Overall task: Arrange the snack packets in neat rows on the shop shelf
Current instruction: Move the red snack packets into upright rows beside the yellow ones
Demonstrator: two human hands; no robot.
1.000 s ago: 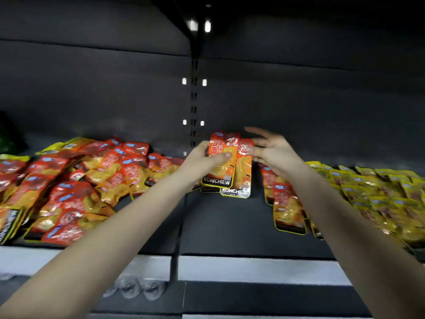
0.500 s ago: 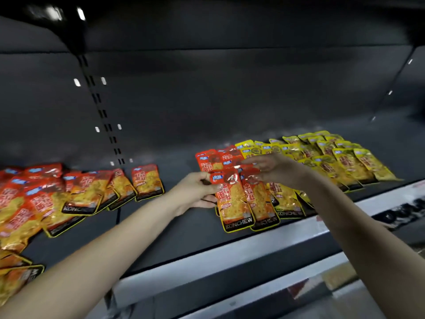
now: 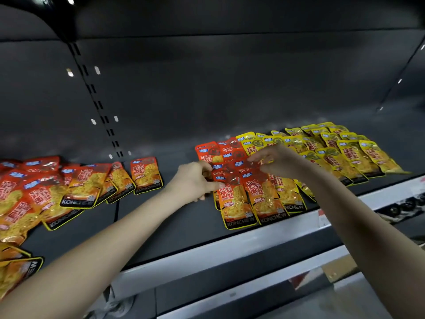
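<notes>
Both grips, left hand [image 3: 195,179] and right hand [image 3: 277,160], pinch red packets [image 3: 239,201]; better align their bottom edges with shelf [image 3: 184,226] front

— What's behind all this, from where you stand?

— I face a dark grey back wall [image 3: 230,88]. A slotted upright [image 3: 99,104] runs slantwise down the left of the frame, with small bright glints [image 3: 97,70] on either side of it. A lamp [image 3: 70,0] glares in the upper left corner.

— And lower down?

— At the right edge I see dark round things [image 3: 400,209], too blurred to name. Below them lies a brown box [image 3: 338,270]. At bottom left are clear rounded shapes [image 3: 119,305].
</notes>
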